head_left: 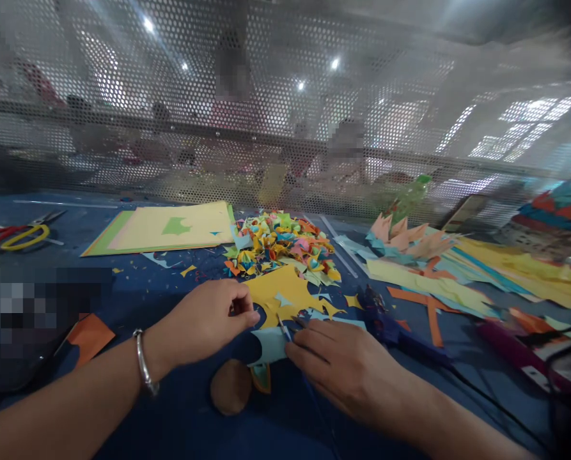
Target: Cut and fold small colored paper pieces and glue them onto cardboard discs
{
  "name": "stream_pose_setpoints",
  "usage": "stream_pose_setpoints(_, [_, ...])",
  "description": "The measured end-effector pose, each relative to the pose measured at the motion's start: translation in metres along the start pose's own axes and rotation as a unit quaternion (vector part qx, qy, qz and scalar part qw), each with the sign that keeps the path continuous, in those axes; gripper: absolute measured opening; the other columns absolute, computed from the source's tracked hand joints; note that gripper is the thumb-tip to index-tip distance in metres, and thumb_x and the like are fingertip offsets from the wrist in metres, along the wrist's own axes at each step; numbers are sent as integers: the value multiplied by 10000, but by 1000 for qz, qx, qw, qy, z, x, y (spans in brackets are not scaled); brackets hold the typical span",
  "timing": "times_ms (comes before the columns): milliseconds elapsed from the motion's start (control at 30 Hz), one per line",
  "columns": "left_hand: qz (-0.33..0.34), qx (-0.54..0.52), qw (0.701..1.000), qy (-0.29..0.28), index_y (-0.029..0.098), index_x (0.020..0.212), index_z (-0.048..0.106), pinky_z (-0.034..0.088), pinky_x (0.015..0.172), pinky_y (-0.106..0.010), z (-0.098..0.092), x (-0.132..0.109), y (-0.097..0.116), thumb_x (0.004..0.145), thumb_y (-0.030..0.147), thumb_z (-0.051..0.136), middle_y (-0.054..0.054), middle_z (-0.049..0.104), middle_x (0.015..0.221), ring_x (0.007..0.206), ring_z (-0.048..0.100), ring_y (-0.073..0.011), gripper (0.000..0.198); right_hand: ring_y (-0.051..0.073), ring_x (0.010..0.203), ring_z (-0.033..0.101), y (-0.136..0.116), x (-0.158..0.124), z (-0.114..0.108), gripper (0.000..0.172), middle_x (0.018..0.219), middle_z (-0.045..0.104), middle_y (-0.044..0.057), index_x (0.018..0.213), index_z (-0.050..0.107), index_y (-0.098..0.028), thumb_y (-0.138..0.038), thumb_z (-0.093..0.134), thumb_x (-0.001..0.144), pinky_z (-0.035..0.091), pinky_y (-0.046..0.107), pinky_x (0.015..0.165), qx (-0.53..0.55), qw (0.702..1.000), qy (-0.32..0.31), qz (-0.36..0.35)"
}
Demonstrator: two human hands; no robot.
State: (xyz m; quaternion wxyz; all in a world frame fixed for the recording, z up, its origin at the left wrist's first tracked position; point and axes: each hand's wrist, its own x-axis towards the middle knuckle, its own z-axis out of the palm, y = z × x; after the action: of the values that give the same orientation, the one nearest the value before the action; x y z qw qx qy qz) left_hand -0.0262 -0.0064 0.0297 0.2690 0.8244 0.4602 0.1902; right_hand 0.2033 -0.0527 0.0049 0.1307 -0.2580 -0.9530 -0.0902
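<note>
My left hand (208, 322) is raised left of the yellow paper (278, 287), its fingers curled in toward the thumb; whatever they pinch, if anything, is hidden. Resting low over the paper scraps, my right hand (343, 361) grips a thin pointed stick-like tool (283, 327), whose pale tip points up and left. Light blue paper (272, 345) with a curved cut-out lies between the hands. Below it are a round brown disc (231, 387) and a small folded paper piece (261, 378) with a yellow-orange edge.
A heap of small folded colored papers (285, 243) stands behind the hands, beside stacked paper sheets (170, 230). Scissors (26, 236) lie far left. A dark blue glue gun (400, 335) with a cord is at right, near paper strips (429, 281). A perforated metal screen (266, 128) closes the back.
</note>
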Motion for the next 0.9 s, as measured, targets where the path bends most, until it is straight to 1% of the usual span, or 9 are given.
stream_pose_setpoints(133, [18,-37,997,-72,203,756,655,356,581,-252,1,-7,11,733,291,613,-13,632,748,675,553,-169,101,162,629,500,-2,3,0,259,717,605,48,938,628,-136,-131,369,930,425,281,567,38,999,31,4])
stream_pose_setpoints(233, [23,-51,991,-122,210,781,664,347,534,-248,6,-13,18,654,219,640,-6,620,712,629,547,-163,130,153,614,487,-2,4,1,242,700,593,39,888,627,-137,-129,389,926,404,271,558,53,998,34,8])
stream_pose_setpoints(300, [28,-64,988,-140,207,708,670,349,518,-250,9,-16,21,632,149,584,-8,611,688,590,548,-151,128,150,606,482,0,3,2,246,690,586,38,861,627,-135,-120,390,922,395,269,549,64,997,42,17])
stream_pose_setpoints(367, [27,-87,983,-160,200,651,668,369,521,-247,10,-15,22,611,100,525,-14,616,691,594,567,-149,178,151,614,489,1,2,2,237,695,589,41,877,626,-134,-118,393,920,398,273,554,81,995,47,27])
stream_pose_setpoints(467, [10,-106,976,-190,188,692,669,407,552,-241,11,-11,21,613,60,466,-14,630,705,627,599,-151,253,152,657,520,2,1,3,209,718,604,42,929,621,-138,-120,413,916,417,274,593,108,992,56,40])
stream_pose_setpoints(533, [23,-95,977,-189,186,729,666,418,593,-244,10,-7,19,623,43,454,-11,633,731,664,605,-150,277,146,666,532,3,0,4,199,720,608,39,946,620,-143,-126,424,915,422,270,600,119,989,67,51])
stream_pose_setpoints(633, [77,-62,981,-165,190,742,660,413,652,-254,10,-4,14,635,36,475,-11,626,772,737,591,-159,264,140,656,541,4,0,5,188,718,615,40,945,622,-145,-135,437,912,423,264,591,135,985,84,62])
stream_pose_setpoints(733, [114,-30,981,-156,193,759,643,398,665,-258,12,-2,11,675,42,484,-7,609,788,752,567,-160,235,144,675,554,4,0,6,178,733,625,47,950,623,-145,-137,449,909,428,271,605,153,982,87,68])
stream_pose_setpoints(900, [115,-1,980,-160,190,785,585,377,674,-254,14,-1,12,737,34,455,-4,571,810,757,528,-152,209,146,687,560,5,1,7,174,746,628,49,937,626,-147,-146,453,912,431,281,622,180,977,74,88])
